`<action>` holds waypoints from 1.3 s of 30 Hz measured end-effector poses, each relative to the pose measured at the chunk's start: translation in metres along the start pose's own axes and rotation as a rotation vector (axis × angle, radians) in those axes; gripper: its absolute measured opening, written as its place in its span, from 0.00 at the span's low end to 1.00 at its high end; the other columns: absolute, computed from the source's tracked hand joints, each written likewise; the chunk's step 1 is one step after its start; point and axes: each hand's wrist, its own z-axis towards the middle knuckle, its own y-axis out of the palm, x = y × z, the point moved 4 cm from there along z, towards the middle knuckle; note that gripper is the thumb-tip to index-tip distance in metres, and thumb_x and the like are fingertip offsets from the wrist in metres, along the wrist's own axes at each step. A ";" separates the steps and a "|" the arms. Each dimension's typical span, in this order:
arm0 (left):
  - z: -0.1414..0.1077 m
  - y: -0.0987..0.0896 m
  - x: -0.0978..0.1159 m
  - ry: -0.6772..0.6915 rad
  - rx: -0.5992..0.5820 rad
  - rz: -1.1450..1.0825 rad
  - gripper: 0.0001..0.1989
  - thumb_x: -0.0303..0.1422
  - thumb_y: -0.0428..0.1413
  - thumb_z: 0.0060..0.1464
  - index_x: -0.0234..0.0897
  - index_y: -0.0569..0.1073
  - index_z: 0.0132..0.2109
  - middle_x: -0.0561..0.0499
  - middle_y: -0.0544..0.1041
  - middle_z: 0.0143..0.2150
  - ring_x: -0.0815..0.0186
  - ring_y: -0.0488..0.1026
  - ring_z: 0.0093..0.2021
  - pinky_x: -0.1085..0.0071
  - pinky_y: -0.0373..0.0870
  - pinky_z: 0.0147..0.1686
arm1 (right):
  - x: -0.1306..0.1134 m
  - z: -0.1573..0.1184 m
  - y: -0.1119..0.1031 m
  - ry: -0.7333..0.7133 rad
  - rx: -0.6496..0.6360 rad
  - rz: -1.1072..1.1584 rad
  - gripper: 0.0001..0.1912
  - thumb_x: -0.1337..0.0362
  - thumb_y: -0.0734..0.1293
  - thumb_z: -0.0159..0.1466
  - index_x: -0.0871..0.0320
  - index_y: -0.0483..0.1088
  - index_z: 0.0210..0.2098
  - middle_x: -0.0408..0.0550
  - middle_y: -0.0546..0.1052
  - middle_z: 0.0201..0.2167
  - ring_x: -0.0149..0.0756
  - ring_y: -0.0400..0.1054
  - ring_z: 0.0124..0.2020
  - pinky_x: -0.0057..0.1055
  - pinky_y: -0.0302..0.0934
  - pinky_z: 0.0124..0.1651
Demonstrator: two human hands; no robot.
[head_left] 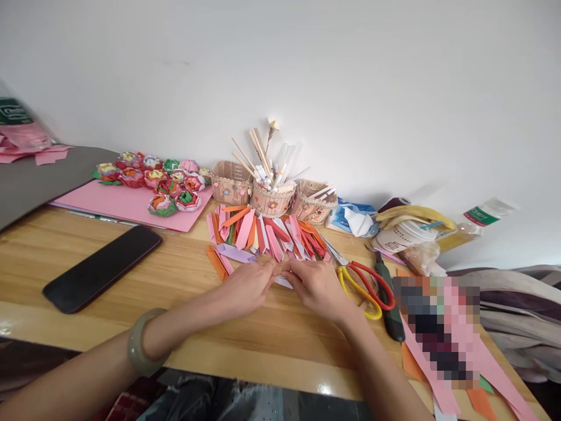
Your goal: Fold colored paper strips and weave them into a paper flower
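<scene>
Writing first. Far left, a clear plastic container (26, 131) is showing a green label with white script; I am not making out the word. On the right, a tilted bottle (473, 225) is wearing a green label with a red band, its lettering too small to read. A paper cup (392, 238) is carrying a dark printed mark, also unreadable. The blue tissue packet (336, 218) is bearing white letters, partly covered by a tissue.

Hands: left hand (249, 286) and right hand (318, 289) are meeting tip to tip over the wooden table (263, 348), thumb and fingers of each pinching a pale paper strip (284, 282), most of it hidden under the fingers. A bangle (137, 345) is circling the left forearm.

Around: a heap of folded paper pieces (270, 237) is lying just beyond the fingertips, blocking the way to three baskets (274, 202), the middle one holding sticks. Red-and-yellow scissors (370, 276) are lying just beside the right hand, crowding that side; a dark green tool (391, 310) is lying next to them. Colored strips (432, 377) are spreading farther right, partly under a pixelated patch. Left, a black phone (103, 269) is resting near paper flowers (167, 187) on a pink sheet (109, 202).
</scene>
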 end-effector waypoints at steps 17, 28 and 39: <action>0.007 -0.006 -0.010 -0.205 0.264 -0.436 0.06 0.31 0.39 0.57 0.37 0.60 0.36 0.50 0.69 0.28 0.64 0.67 0.30 0.69 0.60 0.30 | -0.009 0.001 0.003 0.118 0.080 0.146 0.12 0.65 0.54 0.64 0.61 0.67 0.32 0.46 0.73 0.21 0.31 0.65 0.21 0.24 0.50 0.24; 0.012 -0.005 -0.008 -0.279 0.243 -1.393 0.08 0.36 0.50 0.49 0.35 0.61 0.30 0.61 0.58 0.15 0.76 0.50 0.16 0.76 0.43 0.19 | -0.006 0.002 0.007 0.191 0.176 0.388 0.13 0.62 0.54 0.65 0.60 0.67 0.33 0.46 0.72 0.23 0.30 0.62 0.21 0.25 0.54 0.27; 0.006 -0.003 -0.003 -0.202 -0.140 -1.697 0.10 0.34 0.55 0.48 0.35 0.61 0.30 0.61 0.56 0.14 0.78 0.44 0.15 0.78 0.38 0.17 | 0.009 0.005 0.009 0.139 -0.005 0.800 0.15 0.58 0.59 0.63 0.61 0.70 0.30 0.40 0.67 0.21 0.25 0.56 0.19 0.23 0.55 0.25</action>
